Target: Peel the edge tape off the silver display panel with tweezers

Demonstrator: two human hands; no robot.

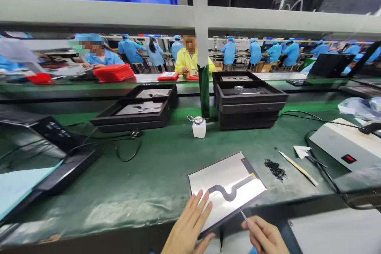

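A silvery flat panel (220,178) with a dark curved ribbon cable (229,192) across its back lies at the near edge of the green bench (149,166). My left hand (190,226) rests flat on the panel's near left corner, fingers stretched out. My right hand (263,236) is closed in a pinch on a thin metal tool (243,215), maybe tweezers, whose tip points at the panel's near edge.
Black trays are stacked behind (248,105) and to the left (137,109). A small white dispenser bottle (199,126) stands mid-bench. A pile of black scraps (275,168), a thin stick (297,168) and a grey box (345,147) lie right. Workers in blue sit beyond.
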